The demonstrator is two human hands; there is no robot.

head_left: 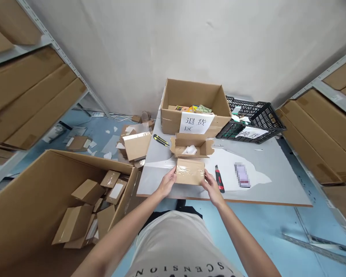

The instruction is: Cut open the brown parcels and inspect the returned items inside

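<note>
Head view: left hand (167, 181) and right hand (211, 185) clasp a taped cardboard parcel (190, 171) by its ends; red box cutter (219, 178) at three o'clock looks needed next to slit the tape.

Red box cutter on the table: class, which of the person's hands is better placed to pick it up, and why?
Right. The right hand grips the taped box just beside the red cutter. The left hand holds the box's far side, with the box between it and the cutter.
</note>
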